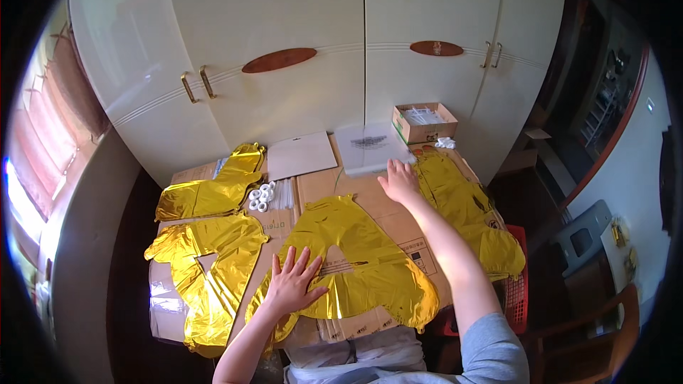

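Observation:
A flat gold foil balloon (pixel 341 224), shaped like a letter A, lies across the middle of the cardboard-covered table. My left hand (pixel 293 284) rests on its left part, palm down with the fingers spread. Farther off, my right hand (pixel 400 183) reaches forward with its fingers stretched out and nothing visible in it. It is close to a stack of clear plastic bags (pixel 366 153) and to the edge of more gold foil balloons (pixel 459 195) on the right. Whether it touches the bags, I cannot tell. Two groups of gold foil balloons (pixel 217 195) lie on the left.
Small white rolls (pixel 261 197) sit beside a bundle of thin white sticks (pixel 284 195). Behind them lies a flat grey-beige sheet (pixel 302 155). At the back right stands a cardboard box (pixel 437 130) of white sticks. A red basket (pixel 523 284) and a wooden chair (pixel 612 327) are at right.

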Action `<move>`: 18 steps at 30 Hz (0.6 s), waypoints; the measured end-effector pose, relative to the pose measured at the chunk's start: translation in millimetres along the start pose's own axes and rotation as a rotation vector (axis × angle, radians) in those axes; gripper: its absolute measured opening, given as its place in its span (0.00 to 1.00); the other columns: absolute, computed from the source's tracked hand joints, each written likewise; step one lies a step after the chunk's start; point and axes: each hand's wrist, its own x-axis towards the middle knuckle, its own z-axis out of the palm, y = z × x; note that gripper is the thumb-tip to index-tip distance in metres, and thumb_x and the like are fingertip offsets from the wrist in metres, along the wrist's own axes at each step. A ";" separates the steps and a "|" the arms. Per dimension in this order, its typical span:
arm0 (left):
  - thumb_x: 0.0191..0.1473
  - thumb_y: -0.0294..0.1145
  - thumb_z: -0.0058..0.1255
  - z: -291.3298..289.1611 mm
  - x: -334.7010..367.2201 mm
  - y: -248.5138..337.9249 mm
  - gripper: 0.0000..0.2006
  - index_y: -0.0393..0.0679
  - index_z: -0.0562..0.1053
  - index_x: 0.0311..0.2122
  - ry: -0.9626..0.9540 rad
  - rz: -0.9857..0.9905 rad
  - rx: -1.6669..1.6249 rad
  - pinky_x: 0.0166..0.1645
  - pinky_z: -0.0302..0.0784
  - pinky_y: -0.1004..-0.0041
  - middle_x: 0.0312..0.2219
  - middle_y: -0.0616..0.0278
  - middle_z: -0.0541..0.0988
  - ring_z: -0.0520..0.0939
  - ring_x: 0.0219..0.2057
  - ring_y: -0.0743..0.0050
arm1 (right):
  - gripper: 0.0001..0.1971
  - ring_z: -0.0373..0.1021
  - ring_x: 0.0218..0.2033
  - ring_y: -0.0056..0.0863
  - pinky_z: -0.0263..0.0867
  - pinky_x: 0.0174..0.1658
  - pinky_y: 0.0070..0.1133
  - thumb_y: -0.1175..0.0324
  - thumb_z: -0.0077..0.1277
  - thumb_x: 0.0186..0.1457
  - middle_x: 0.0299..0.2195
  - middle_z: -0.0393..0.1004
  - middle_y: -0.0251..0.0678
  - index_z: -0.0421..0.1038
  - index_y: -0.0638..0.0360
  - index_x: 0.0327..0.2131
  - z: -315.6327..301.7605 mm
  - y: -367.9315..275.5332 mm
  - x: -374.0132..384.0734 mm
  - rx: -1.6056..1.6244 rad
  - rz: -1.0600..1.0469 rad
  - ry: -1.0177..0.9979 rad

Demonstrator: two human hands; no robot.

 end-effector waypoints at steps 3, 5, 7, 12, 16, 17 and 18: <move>0.55 0.65 0.41 3.5 -4.2 -3.9 0.37 0.56 0.58 0.65 0.004 0.013 -0.008 0.64 0.38 0.32 0.65 0.51 0.55 0.48 0.67 0.39 | 0.35 0.48 0.66 0.40 0.44 0.67 0.39 0.48 0.43 0.61 0.66 0.49 0.41 0.50 0.56 0.65 -26.7 25.5 -37.1 0.021 -0.080 -0.069; 0.55 0.66 0.41 2.8 -3.5 -1.4 0.38 0.55 0.58 0.65 0.011 0.000 -0.010 0.64 0.38 0.32 0.65 0.50 0.55 0.48 0.67 0.38 | 0.36 0.45 0.68 0.39 0.41 0.68 0.39 0.47 0.45 0.60 0.67 0.47 0.40 0.50 0.54 0.66 -46.6 68.8 -72.6 0.109 -0.144 -0.100; 0.55 0.66 0.41 2.6 -0.6 0.9 0.38 0.54 0.59 0.65 0.024 0.003 -0.014 0.63 0.38 0.31 0.65 0.49 0.55 0.48 0.67 0.37 | 0.38 0.44 0.68 0.38 0.39 0.68 0.40 0.44 0.48 0.57 0.68 0.47 0.39 0.51 0.53 0.65 -57.7 116.4 -113.4 0.238 -0.193 -0.115; 0.54 0.64 0.45 2.3 14.7 0.4 0.39 0.51 0.59 0.64 0.039 0.003 0.018 0.63 0.39 0.30 0.64 0.49 0.56 0.48 0.67 0.37 | 0.44 0.44 0.69 0.37 0.37 0.69 0.40 0.38 0.54 0.50 0.67 0.50 0.37 0.54 0.50 0.65 -43.4 169.4 -196.4 0.233 -0.256 -0.173; 0.54 0.64 0.45 -2.8 34.3 14.9 0.39 0.47 0.59 0.64 0.060 0.059 0.020 0.64 0.39 0.33 0.65 0.49 0.55 0.47 0.67 0.40 | 0.38 0.47 0.68 0.35 0.39 0.68 0.41 0.37 0.50 0.52 0.66 0.54 0.33 0.60 0.43 0.62 -17.3 171.2 -220.1 0.198 -0.273 -0.051; 0.54 0.63 0.45 -4.5 41.7 22.6 0.39 0.47 0.59 0.64 0.069 0.101 0.015 0.65 0.39 0.34 0.65 0.49 0.55 0.48 0.67 0.41 | 0.35 0.49 0.67 0.35 0.40 0.67 0.41 0.39 0.49 0.54 0.65 0.56 0.32 0.61 0.43 0.61 -15.5 170.2 -220.9 0.200 -0.260 -0.032; 0.54 0.63 0.45 -6.4 50.0 32.1 0.39 0.47 0.59 0.64 0.077 0.144 0.009 0.65 0.39 0.35 0.65 0.50 0.55 0.48 0.67 0.41 | 0.33 0.50 0.67 0.34 0.41 0.67 0.41 0.40 0.48 0.55 0.64 0.57 0.31 0.63 0.43 0.60 -14.3 169.9 -221.1 0.203 -0.247 -0.013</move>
